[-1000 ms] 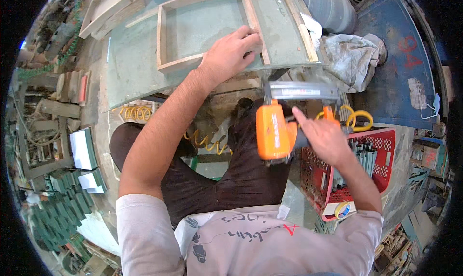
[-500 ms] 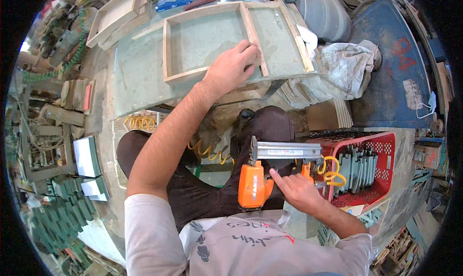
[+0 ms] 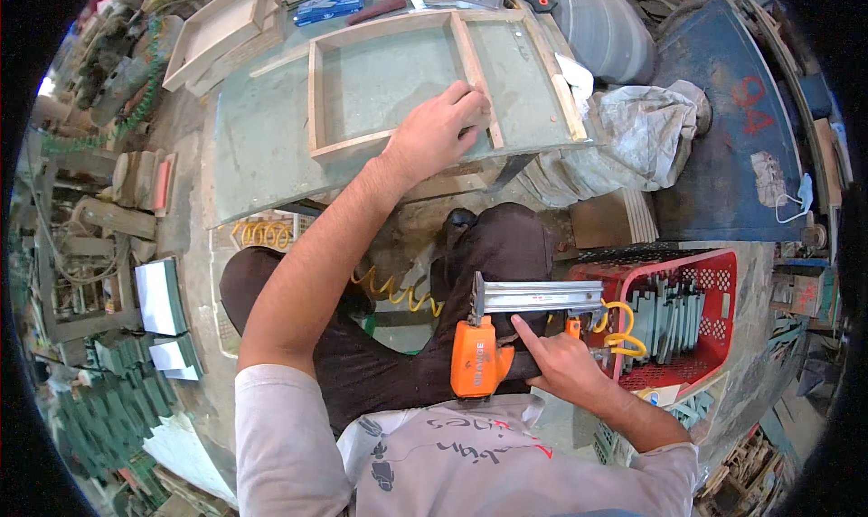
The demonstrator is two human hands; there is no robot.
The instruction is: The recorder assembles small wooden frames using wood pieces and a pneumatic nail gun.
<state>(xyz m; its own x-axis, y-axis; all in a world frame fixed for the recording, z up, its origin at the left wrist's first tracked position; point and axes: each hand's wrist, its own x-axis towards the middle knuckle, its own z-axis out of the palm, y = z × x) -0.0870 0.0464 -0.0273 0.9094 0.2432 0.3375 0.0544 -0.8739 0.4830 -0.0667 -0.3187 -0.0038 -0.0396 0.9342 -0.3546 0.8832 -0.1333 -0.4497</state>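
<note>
The left hand [image 3: 441, 128] reaches across to a pale, unpainted wooden frame [image 3: 354, 145], rectangular and made of narrow strips, which lies flat on a greenish glass-topped table [image 3: 253, 155]. Its fingers are curled and closed on the frame at the near end of the crosspiece (the fingertips themselves are partly hidden), with the wrist passing over the near strip.

The right hand [image 3: 571, 365] holds an orange nail gun with a dark handle [image 3: 479, 361] above the lap, well apart from the frame. It is wrapped around that handle, while the index finger points out straight beneath the long silver metal magazine [image 3: 542, 296]. A coiled yellow air hose [image 3: 624, 341] loops just beside the gun's right end, and the person's dark brown trousers [image 3: 502, 246] show behind the tool.

To the right stands a red perforated plastic crate [image 3: 726, 291] with many thin grey-green strips [image 3: 669, 318] inside. Beyond it, a crumpled off-white cloth [image 3: 624, 133] sits near the table's right edge, between the table and a large dark blue panel [image 3: 723, 146]. At the table's far left is a second, shallow box-like frame of pale wood [image 3: 212, 42], tilted, near a blue object [image 3: 328, 6].
</note>
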